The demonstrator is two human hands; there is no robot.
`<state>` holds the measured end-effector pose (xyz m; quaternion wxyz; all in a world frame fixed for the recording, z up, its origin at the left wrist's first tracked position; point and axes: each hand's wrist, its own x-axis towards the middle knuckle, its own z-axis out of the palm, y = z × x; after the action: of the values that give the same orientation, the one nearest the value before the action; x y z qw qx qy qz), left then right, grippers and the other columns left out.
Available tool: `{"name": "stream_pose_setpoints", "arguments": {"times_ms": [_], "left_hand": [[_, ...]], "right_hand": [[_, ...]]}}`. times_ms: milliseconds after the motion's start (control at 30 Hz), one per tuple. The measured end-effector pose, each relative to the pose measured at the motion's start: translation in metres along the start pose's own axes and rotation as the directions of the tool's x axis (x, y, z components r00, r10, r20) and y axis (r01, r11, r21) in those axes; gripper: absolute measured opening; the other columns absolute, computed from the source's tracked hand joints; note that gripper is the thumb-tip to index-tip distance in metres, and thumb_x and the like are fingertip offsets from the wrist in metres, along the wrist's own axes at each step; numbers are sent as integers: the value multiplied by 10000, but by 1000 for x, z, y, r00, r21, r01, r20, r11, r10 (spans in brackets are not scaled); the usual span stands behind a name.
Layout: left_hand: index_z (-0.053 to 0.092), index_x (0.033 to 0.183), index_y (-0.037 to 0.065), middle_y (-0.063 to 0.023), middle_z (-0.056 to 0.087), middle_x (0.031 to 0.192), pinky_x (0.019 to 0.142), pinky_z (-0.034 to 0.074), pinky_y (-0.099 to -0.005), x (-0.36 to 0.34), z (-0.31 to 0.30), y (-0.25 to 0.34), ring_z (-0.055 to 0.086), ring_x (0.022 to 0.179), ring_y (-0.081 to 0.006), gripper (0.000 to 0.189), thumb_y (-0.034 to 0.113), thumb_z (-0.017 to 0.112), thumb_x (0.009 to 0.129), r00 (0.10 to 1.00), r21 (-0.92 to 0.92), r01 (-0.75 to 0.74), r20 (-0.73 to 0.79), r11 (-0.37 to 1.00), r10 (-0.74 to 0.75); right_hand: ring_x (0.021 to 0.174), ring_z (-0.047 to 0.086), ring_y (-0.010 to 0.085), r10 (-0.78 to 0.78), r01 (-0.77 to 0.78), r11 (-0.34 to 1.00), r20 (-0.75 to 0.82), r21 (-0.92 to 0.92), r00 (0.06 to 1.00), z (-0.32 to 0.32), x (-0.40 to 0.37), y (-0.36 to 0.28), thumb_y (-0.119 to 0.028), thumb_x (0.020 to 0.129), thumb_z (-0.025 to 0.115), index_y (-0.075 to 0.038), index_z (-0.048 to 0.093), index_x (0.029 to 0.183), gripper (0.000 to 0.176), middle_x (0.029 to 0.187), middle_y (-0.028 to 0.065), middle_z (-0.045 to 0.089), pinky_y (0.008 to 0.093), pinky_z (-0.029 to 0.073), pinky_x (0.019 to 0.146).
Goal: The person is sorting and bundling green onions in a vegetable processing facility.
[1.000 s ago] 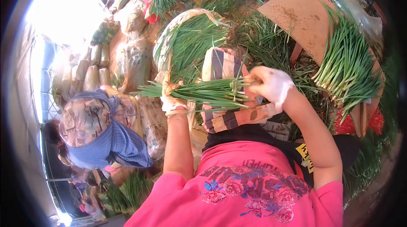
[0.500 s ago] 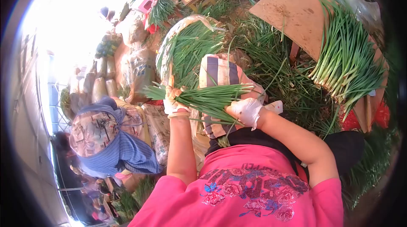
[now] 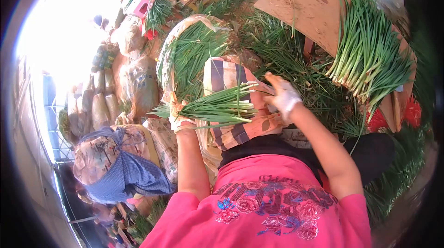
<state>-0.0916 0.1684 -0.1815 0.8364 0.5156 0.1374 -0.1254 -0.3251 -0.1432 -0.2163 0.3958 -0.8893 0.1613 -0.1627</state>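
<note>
My left hand (image 3: 180, 114), in a whitish glove with bare fingertips, is closed round a bunch of garlic chives (image 3: 217, 105). The pale cut ends point right and the green leaf tips poke out to the left. My right hand (image 3: 284, 94), gloved the same way, is off to the right of the pale ends with its fingers stretched out and nothing in them. Below both hands a striped cloth (image 3: 224, 79) covers my lap.
Beyond my lap, a lined basket (image 3: 165, 46) holds loose chives. A brown board (image 3: 300, 9) bears a large pile of chives (image 3: 370, 49) at the right. Loose leaves (image 3: 277, 40) litter the ground. A person in a patterned hat (image 3: 95, 155) sits close by on the left.
My right hand has let go of the bunch's right end and moved away to the right and up, its fingers opening. The left hand still holds the bunch. The whole view has shifted slightly.
</note>
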Motion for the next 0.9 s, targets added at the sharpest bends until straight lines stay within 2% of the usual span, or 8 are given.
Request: {"name": "stream_pose_setpoints", "arguments": {"times_ms": [167,200,300,467,633,733,867,900], "left_hand": [[495,1268,85,-66,605,916,750,468,-309,-31,35,16,568,826,-154,380,232,327,960,999,-18,-50,0,999,50],[493,1273,88,-60,604,889,719,480,-303,-35,39,19,570,801,-150,381,235,328,963,998,-37,-64,-1,997,64],[486,1289,99,-43,603,807,625,515,-283,-49,56,23,574,726,-138,382,245,332,971,994,-54,-105,-1,993,105],[502,1261,62,55,449,566,542,502,-277,-43,75,30,443,470,-87,378,282,403,969,816,-363,127,567,923,111],[444,1248,25,58,367,539,585,503,-265,-75,141,38,386,452,-67,335,196,434,959,750,-244,48,649,969,126],[511,1208,44,67,342,518,489,415,-220,-72,131,50,341,445,-42,357,272,342,992,865,-205,-118,460,972,202],[521,1235,80,78,342,497,450,339,-192,-65,118,64,328,419,-39,391,306,323,984,959,-146,-225,143,963,246],[518,1245,85,81,340,496,452,329,-188,-64,116,64,319,417,-37,393,305,321,985,960,-114,-251,96,961,262]], "right_hand": [[967,587,279,250,-390,833,361,393,898,45,18,13,-224,753,639,-88,603,1115,388,1091,145,609,348,467,859],[773,604,220,314,-314,508,167,802,934,48,7,43,-172,770,615,-77,645,983,236,922,101,659,324,487,755],[408,305,52,850,-342,18,166,940,500,-9,-6,71,-288,882,550,-58,658,914,256,560,-33,504,213,272,406],[412,320,57,625,-702,248,444,667,642,-50,11,-8,-441,877,568,-69,676,912,389,504,-60,415,233,239,386],[536,483,131,383,-661,287,549,693,743,5,35,-11,-254,773,691,-27,649,763,231,652,29,584,289,365,480],[681,599,206,644,-809,366,503,460,577,-17,12,32,-199,758,656,-60,631,782,144,736,67,634,330,476,617],[802,628,217,566,-606,775,228,181,792,-51,-39,45,-289,864,535,-53,641,897,260,865,58,677,326,479,748],[759,625,198,463,-519,759,236,392,855,-44,-47,42,-334,874,522,-52,646,924,312,842,59,673,320,482,704]]}}
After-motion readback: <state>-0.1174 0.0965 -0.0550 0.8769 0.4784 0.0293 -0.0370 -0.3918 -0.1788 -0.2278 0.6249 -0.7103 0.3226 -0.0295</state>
